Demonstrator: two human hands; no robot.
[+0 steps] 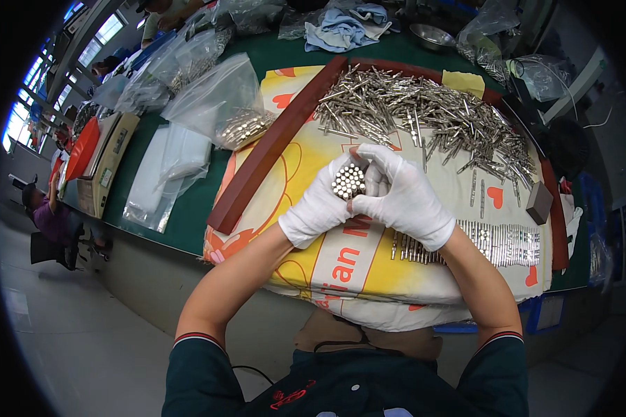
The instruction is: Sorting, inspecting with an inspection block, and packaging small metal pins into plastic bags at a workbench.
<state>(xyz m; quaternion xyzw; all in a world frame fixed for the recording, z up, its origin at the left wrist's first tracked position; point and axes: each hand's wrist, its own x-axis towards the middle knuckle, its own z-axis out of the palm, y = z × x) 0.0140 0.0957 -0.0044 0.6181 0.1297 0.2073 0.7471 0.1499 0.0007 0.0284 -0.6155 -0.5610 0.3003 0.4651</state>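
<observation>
Over the yellow printed cloth (306,156), just above its middle, I have both white-gloved hands cupped around a bundle of metal pins (348,181). My left hand (318,205) grips the bundle from the left and below, my right hand (407,196) wraps it from the right, fingers curled over the top. The pins stand packed side by side, long axes pointing up toward the camera, so I see only their round ends. Behind the hands, a loose heap of pins (424,115) lies scattered. To the right, a tidy pin row (494,243) lies flat. A red-brown wooden bar (271,149) borders the cloth on the left.
</observation>
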